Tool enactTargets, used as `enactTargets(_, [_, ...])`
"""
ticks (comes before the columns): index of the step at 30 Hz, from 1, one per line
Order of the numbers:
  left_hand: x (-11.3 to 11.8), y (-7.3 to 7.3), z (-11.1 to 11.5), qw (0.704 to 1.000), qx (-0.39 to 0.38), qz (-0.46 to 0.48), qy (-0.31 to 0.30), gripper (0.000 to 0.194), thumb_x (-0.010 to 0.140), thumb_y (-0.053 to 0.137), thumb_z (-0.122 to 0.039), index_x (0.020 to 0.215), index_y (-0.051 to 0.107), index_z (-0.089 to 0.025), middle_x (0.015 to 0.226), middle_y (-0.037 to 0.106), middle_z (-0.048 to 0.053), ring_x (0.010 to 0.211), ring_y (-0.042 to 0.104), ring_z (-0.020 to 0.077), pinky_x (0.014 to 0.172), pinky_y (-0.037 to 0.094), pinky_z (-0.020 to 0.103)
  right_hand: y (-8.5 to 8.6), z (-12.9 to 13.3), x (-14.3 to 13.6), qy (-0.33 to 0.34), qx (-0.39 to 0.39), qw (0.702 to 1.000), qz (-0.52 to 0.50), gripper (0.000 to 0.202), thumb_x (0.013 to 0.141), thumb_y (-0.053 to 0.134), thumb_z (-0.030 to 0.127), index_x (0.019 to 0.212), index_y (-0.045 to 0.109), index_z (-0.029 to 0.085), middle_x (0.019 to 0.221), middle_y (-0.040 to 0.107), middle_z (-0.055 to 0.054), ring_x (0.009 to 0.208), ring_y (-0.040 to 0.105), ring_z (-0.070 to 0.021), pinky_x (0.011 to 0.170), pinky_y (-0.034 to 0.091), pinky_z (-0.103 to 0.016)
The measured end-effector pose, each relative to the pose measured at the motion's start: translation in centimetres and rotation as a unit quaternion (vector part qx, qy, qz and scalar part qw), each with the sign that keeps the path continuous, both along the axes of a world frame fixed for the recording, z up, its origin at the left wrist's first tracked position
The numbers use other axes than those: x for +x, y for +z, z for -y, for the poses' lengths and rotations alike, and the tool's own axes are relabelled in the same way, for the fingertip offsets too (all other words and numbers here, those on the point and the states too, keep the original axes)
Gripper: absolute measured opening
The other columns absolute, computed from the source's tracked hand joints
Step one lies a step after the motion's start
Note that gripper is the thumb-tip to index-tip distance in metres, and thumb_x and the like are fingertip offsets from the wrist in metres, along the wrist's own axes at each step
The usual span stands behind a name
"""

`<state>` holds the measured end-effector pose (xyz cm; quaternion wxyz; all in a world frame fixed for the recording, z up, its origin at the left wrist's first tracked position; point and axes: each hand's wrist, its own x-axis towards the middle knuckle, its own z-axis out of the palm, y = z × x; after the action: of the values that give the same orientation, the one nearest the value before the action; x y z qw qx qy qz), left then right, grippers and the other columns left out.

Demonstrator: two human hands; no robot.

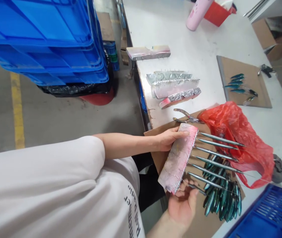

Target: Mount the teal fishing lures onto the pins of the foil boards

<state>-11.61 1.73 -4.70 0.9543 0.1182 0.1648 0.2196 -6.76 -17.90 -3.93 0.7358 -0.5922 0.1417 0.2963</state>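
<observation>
My left hand grips the upper end of a pink and white block, thumb on top. Several slim silvery-teal pieces stick out in a row from its right edge. At the block's lower end is my right hand, palm up with curled fingers, holding a dark slim piece by the block's edge. A heap of shiny green-teal pieces lies on the cardboard, right of my right hand.
Pliers and a red plastic bag lie beyond the block. More blocks rest on the white table. A board holds teal pieces. Blue crates stand upper left; another blue crate is lower right.
</observation>
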Motion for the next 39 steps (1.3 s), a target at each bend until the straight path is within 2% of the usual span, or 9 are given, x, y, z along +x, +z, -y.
enactTargets(10, [0.05,-0.46,-0.1,1.0,-0.004,0.021,-0.006,0.036,0.067,0.069,-0.026,0.098,0.056,-0.016,0.082,0.06,0.004,0.065,0.057,0.0136,0.064,0.046,0.03,0.35,-0.61,-0.25,0.003,-0.008,1.0,-0.003,0.011,0.075,0.056,0.026,0.085,0.06,0.024,0.08,0.054,0.005,0.062,0.054,-0.0033,0.04,0.038,-0.012])
enactTargets(16, [0.09,-0.58,-0.14,1.0,0.009,0.025,-0.005,0.038,0.067,0.07,-0.028,0.099,0.055,-0.016,0.085,0.059,0.005,0.067,0.057,0.014,0.065,0.046,0.03,0.15,-0.37,-0.08,0.003,-0.009,1.0,-0.007,0.013,0.075,0.056,0.026,0.087,0.06,0.024,0.081,0.052,0.005,0.065,0.053,-0.0016,0.042,0.037,-0.009])
enactTargets(27, [0.0,-0.52,-0.09,1.0,0.016,0.027,-0.001,0.036,0.067,0.07,-0.029,0.097,0.055,-0.016,0.08,0.058,0.003,0.064,0.056,0.0126,0.062,0.046,0.029,0.22,-0.34,-0.38,0.014,-0.013,1.0,0.004,0.012,0.077,0.054,0.028,0.087,0.06,0.026,0.083,0.052,0.004,0.067,0.054,-0.0041,0.042,0.038,-0.013])
enactTargets(39, [0.23,-0.7,-0.06,0.999,0.015,0.029,-0.004,0.035,0.068,0.069,-0.027,0.098,0.056,-0.016,0.082,0.059,0.004,0.065,0.057,0.0129,0.066,0.046,0.031,0.14,-0.3,-0.2,0.016,-0.015,1.0,0.006,0.011,0.076,0.055,0.03,0.086,0.059,0.027,0.081,0.052,0.006,0.065,0.054,-0.0035,0.043,0.038,-0.014])
